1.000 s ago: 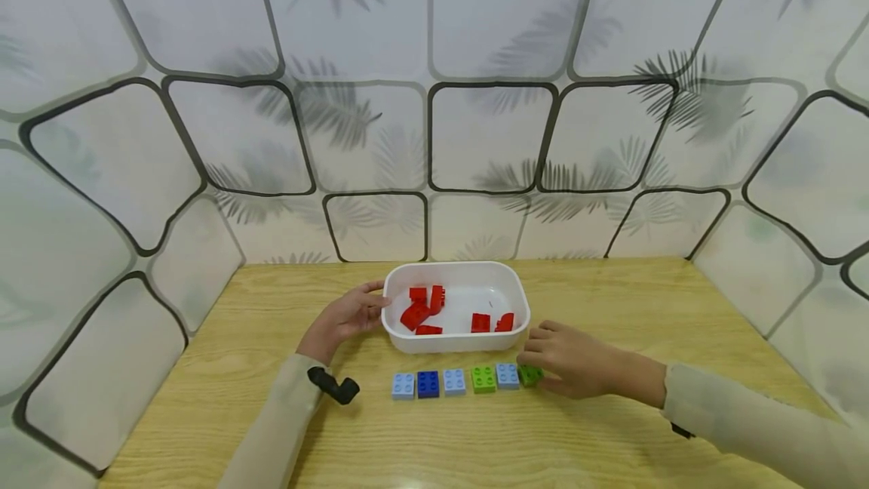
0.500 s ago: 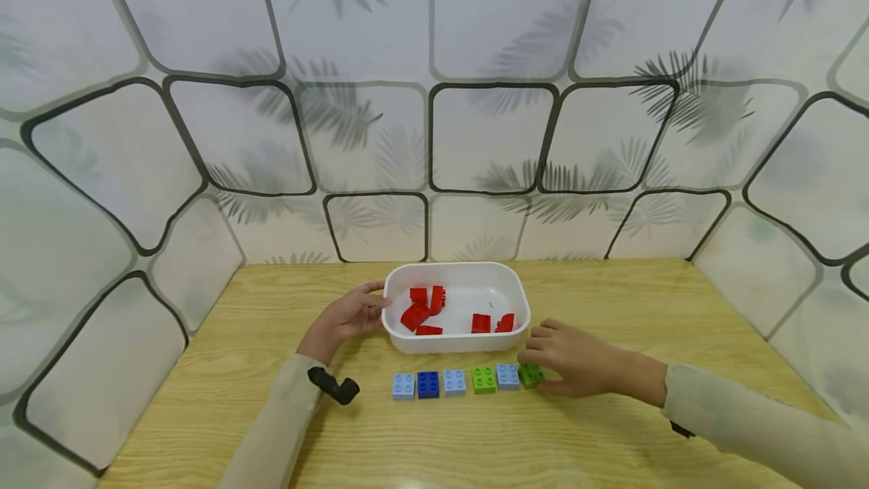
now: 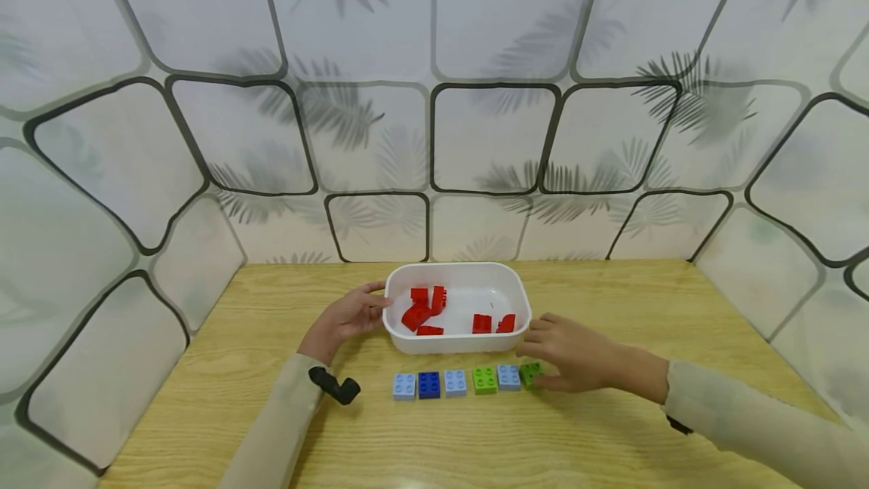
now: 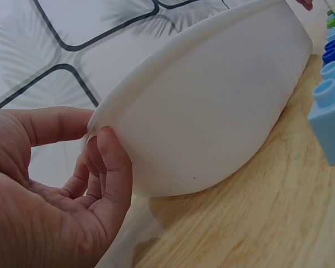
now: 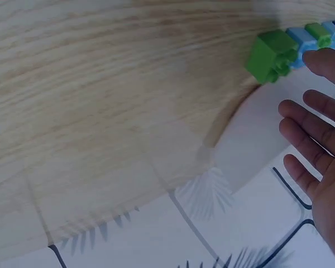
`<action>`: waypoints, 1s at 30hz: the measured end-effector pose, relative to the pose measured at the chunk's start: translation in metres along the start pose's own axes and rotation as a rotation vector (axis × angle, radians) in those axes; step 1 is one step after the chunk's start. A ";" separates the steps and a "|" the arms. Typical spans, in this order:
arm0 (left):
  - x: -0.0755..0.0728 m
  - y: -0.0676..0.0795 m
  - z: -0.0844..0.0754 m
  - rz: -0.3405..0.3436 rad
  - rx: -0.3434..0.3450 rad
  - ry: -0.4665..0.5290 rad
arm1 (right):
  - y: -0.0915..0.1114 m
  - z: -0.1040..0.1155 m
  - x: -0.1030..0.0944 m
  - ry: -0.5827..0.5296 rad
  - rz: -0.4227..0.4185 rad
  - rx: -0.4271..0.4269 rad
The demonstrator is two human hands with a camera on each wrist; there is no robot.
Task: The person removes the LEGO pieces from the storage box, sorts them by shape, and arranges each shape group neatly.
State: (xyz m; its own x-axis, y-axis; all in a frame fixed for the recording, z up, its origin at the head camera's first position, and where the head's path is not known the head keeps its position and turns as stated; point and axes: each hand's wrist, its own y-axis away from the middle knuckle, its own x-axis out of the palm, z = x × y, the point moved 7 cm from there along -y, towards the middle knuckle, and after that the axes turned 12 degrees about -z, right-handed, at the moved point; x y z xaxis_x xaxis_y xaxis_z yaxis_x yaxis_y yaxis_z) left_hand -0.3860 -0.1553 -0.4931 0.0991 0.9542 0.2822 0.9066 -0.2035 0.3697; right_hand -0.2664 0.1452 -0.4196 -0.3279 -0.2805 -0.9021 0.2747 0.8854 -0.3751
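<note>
My left hand (image 3: 349, 315) holds the left end of a white plastic bin (image 3: 459, 344), its fingers at the rim and the outer wall (image 4: 212, 106). Several red toy building bricks (image 3: 416, 315) lie inside. In front of the bin runs a row of studded bricks: light blue (image 3: 403, 386), dark blue (image 3: 429, 385), light blue (image 3: 455, 382), light green (image 3: 485, 380), light blue (image 3: 508, 377) and a darker green brick (image 3: 529, 376) at the right end. Beside that green brick (image 5: 268, 56) is my right hand (image 3: 570, 353), fingers spread and apart from it in the right wrist view.
All of this stands on a wood-grain table (image 3: 434, 444). A patterned white curtain or sheet (image 3: 489, 134) rises behind the table and along both sides. Dark straps (image 3: 333, 385) sit on the sleeves at the wrists.
My right hand has let go of the darker green brick and lifted slightly away; that brick now sits in line at the row's right end. The left hand stays at the bin.
</note>
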 end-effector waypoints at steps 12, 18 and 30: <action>-0.002 -0.001 0.001 0.000 0.000 0.011 | -0.028 -0.010 -0.026 -0.012 -0.171 0.017; -0.002 -0.001 0.001 -0.008 -0.004 0.016 | -0.042 -0.020 -0.030 -0.028 -0.233 0.086; -0.002 -0.002 0.001 -0.020 0.007 -0.017 | -0.075 -0.049 -0.030 -0.158 -0.334 0.258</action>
State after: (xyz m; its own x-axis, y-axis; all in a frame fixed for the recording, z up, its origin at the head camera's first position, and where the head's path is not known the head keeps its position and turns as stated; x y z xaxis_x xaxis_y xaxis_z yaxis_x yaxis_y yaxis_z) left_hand -0.3876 -0.1564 -0.4953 0.0878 0.9618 0.2594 0.9112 -0.1828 0.3691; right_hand -0.3212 0.1055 -0.3544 -0.3004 -0.6064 -0.7362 0.4000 0.6206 -0.6744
